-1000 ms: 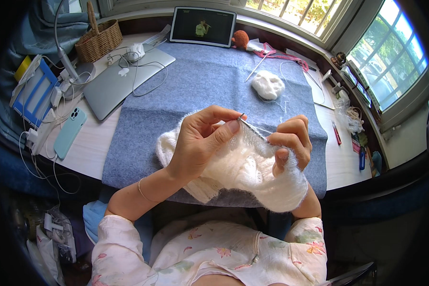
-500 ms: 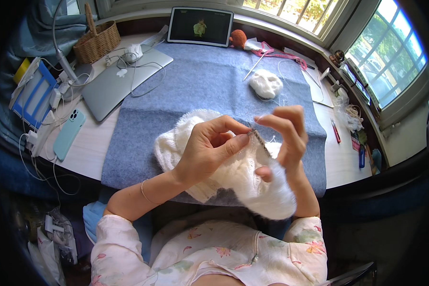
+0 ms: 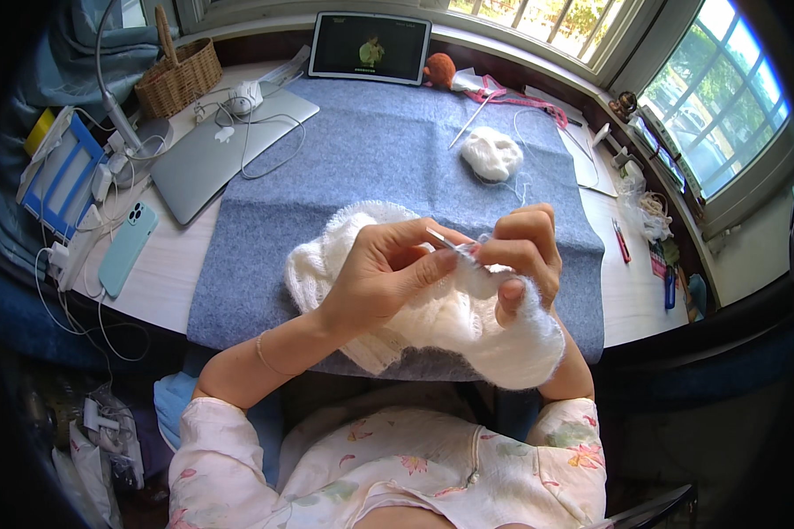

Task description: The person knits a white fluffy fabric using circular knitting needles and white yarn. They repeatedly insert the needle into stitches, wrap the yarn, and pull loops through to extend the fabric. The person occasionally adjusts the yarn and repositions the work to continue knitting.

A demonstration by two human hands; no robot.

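A fluffy white piece of knitting hangs between my hands, part of it spread on the blue felt mat. My left hand pinches its upper edge between thumb and forefinger. A thin metal knitting needle runs through the stitches there, its tip showing above the left thumb. My right hand is closed round the knitting and needle, its thumb below the edge and its curled fingers above. Fine yarn runs by the right fingers. Beyond them a ball of white yarn rests on the mat.
A tablet stands at the back of the blue mat. On the left lie a closed laptop, a teal phone and loose cables. A spare needle and pink tape measure lie behind the yarn; a red pen-like tool is right.
My right hand has come down and in, closing on the knitting with its fingers curled. A needle tip now shows over the left thumb, and the hanging fabric has swung right.
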